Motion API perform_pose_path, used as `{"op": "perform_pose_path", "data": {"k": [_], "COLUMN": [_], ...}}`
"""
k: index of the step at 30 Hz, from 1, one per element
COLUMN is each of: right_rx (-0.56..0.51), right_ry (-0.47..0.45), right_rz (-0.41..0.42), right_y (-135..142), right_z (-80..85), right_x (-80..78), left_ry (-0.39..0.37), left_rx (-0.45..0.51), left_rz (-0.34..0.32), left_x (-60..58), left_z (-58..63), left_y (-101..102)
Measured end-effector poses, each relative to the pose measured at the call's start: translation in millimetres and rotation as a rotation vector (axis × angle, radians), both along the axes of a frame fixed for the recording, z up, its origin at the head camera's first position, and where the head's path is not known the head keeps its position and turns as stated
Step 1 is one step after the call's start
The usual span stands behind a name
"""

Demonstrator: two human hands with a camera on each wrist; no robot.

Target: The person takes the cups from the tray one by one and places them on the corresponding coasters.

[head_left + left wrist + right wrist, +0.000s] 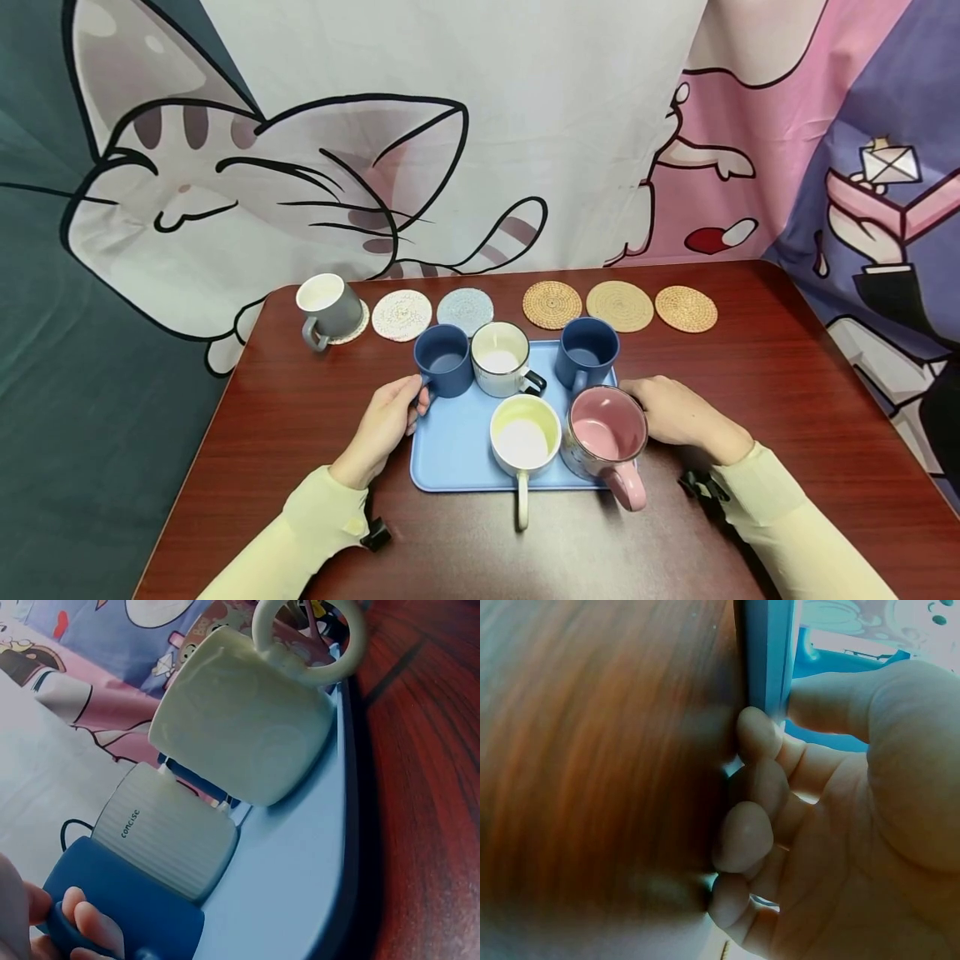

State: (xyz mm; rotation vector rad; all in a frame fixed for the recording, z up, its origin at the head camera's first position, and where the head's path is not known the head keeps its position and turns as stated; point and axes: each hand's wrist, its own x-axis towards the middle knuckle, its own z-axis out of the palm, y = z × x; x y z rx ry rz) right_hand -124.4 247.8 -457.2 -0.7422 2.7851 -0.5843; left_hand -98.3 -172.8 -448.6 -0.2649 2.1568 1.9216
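In the head view a light blue tray (pixel 457 450) carries several mugs. My left hand (pixel 382 425) pinches the handle of a blue mug (pixel 453 379) at the tray's left side; in the left wrist view my fingers curl round that handle (pixel 67 930). At the tray's right edge, my right hand (pixel 678 412) grips the rim, thumb and curled index finger on either side of it in the right wrist view (pixel 769 667). Also on the tray stand a white ribbed mug (pixel 498 379), a second blue mug (pixel 585 362), a pale yellow mug (pixel 517 462) and a pink mug (pixel 592 462).
A grey mug (pixel 337 317) stands on a white coaster (pixel 358 329) at the back left. Along the back lie a lacy white coaster (pixel 402 315), a light blue coaster (pixel 465 310) and several woven tan coasters (pixel 619 306). A printed curtain (pixel 585 125) hangs behind the wooden table (pixel 750 367).
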Motion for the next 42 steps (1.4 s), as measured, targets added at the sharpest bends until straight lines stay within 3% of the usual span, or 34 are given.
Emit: {"op": "perform_pose_path", "data": {"k": [19, 26, 37, 42], "right_rx": [0.000, 0.002, -0.002, 0.003], "right_ry": [-0.010, -0.012, -0.022, -0.010], "right_rz": [-0.002, -0.003, -0.003, -0.001], "right_y": [-1, 0, 1, 1], "right_z": [1.4, 0.7, 0.5, 0.0], "right_x": [-0.4, -0.3, -0.7, -0.6], "left_ry": [0.045, 0.032, 0.078, 0.099], "left_rx": [-0.107, -0.077, 0.035, 0.063], "left_rz": [0.071, 0.113, 0.136, 0.184], "left_x": [-3.4, -4.7, -7.3, -12.4], "left_z": [-0.9, 1.1, 1.1, 4.4], "left_y": [7, 8, 3, 0]}}
